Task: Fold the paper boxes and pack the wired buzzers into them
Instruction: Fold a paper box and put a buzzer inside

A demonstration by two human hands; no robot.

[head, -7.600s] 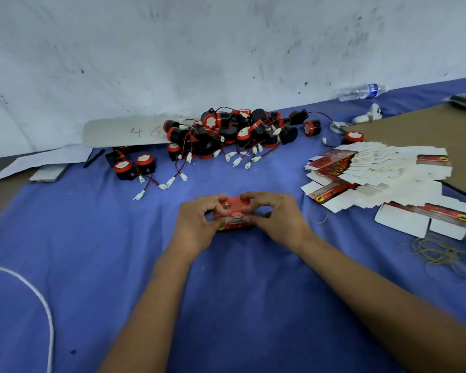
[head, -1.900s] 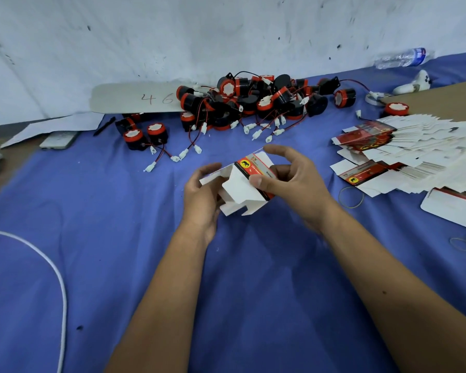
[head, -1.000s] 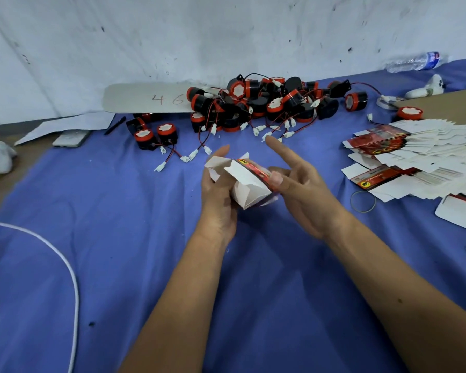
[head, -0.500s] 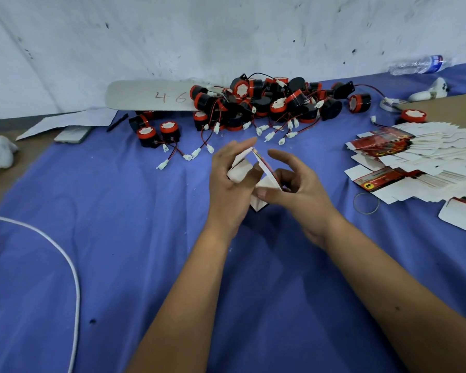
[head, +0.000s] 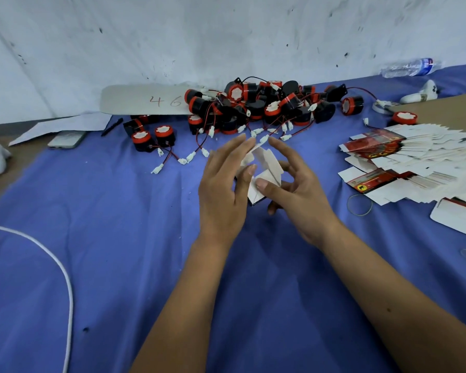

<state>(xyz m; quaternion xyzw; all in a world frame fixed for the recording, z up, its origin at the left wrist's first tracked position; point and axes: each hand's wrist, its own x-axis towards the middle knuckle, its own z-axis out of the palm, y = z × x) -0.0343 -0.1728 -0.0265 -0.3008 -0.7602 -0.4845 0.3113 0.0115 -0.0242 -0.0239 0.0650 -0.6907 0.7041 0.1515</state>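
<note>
I hold a half-folded paper box (head: 267, 160) above the blue cloth, its white inside and loose flaps facing me. My right hand (head: 297, 192) grips it from the right and below, thumb on a lower flap and fingers curled round it. My left hand (head: 222, 184) lies against its left side with straight, spread fingers, and its thumb presses a flap. A pile of black-and-red wired buzzers (head: 267, 109) lies behind the hands by the wall, with two more buzzers (head: 152, 135) off to its left. A fanned stack of flat red-and-white box blanks (head: 414, 154) lies at the right.
A rubber band (head: 359, 204) lies right of my right hand. A white cable (head: 65, 275) curves over the cloth at the left. By the wall are a card marked 46 (head: 145, 100), a pen (head: 112, 127), a phone (head: 66, 138) and a water bottle (head: 409, 68). A brown board (head: 452, 109) is at far right.
Both hands have kept turning and folding the box. My left fingers have straightened and spread along its side, and my right thumb has moved onto the lower flap. The red printed face is turned away.
</note>
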